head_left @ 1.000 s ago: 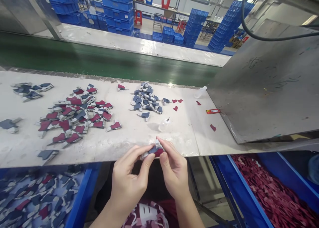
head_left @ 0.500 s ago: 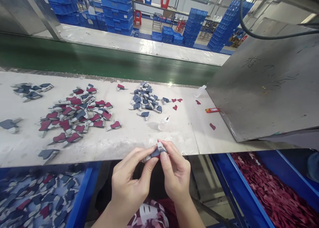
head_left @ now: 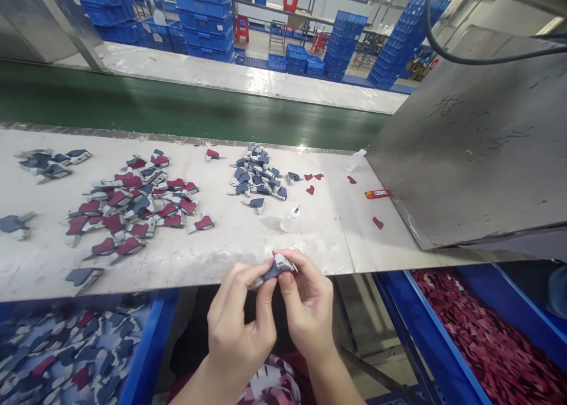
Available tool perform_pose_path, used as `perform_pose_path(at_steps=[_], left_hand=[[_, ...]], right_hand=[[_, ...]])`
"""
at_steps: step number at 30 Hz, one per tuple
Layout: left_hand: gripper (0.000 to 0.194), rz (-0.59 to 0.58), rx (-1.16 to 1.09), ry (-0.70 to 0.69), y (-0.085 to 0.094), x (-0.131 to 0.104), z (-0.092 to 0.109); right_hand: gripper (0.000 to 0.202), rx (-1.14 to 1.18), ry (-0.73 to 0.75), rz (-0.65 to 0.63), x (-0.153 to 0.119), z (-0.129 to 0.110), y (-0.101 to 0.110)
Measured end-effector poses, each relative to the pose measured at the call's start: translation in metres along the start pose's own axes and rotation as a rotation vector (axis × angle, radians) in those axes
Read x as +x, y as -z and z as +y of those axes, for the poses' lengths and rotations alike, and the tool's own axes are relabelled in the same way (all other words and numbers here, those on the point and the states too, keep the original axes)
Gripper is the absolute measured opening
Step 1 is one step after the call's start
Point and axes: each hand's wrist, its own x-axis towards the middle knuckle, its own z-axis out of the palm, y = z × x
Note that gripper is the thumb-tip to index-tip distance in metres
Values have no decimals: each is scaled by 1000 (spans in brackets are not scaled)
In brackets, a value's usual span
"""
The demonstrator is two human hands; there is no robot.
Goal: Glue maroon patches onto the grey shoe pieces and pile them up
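Both hands pinch one small blue-and-grey plastic part (head_left: 275, 268) above the table's front edge. My left hand (head_left: 241, 310) grips its left end between thumb and fingers. On its right end, the thumb and forefinger of my right hand (head_left: 306, 304) are closed, with a bit of dark red showing by the thumb. Just beyond the hands stands a small clear bottle (head_left: 290, 221) with a thin dark tip. Behind it lies a pile of blue-and-grey parts (head_left: 259, 175), with a few loose dark red pieces (head_left: 310, 190) to its right.
A larger pile of parts with red faces (head_left: 128, 207) covers the left of the white table (head_left: 234, 239). Blue bins of parts (head_left: 148, 340) and of red pieces (head_left: 436, 334) flank me below. A metal panel (head_left: 469, 151) rises at right; a green belt (head_left: 199, 110) runs behind.
The held part has turned slightly in my fingers, showing more of its grey end and blue side. My left hand has shifted a little to the right.
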Motion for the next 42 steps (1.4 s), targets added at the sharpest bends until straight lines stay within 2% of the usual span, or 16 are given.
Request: perform_pose_path(at_steps=[3,6,8,12,14,18,22,29,33,36,38,40,42], left_hand=[[21,28,16,49,-5,0,-4],[9,-114,-122,285,-7,2,-13],[10,-224,-248,448,-6,4,-21],[18,-261,-386,613,-4,7,-28],[20,-245,-394,639,-2,8,-28],[23,-276,-464,674,-1,6,-26],[24,-326,-543,704,-3,4,-30],[17,-456,-525,630,-2,6,-31],[18,-427,-485,618,-2,4,-29],[19,-390,-456,621,-7,2,-31],[19,-382,-442,624,-13,2,-33],[19,-346,-418,628,-21,3,-35],[20,-288,-377,635,-26,6,-39]], right_hand=[[17,72,-86,2,3,4,-5],[22,118,-222,-7,10,13,0],[27,151,-308,-57,16,18,7],[37,114,-369,-151,25,21,23],[41,67,-360,-158,26,19,26],[31,74,-365,-175,26,15,20],[25,121,-345,-115,22,15,12],[23,223,-361,-90,17,20,10],[30,227,-364,-167,19,21,10],[45,184,-368,-230,15,21,23],[49,58,-324,-117,8,24,47],[45,-199,-226,172,-5,31,89],[44,-465,-172,517,-21,40,150]])
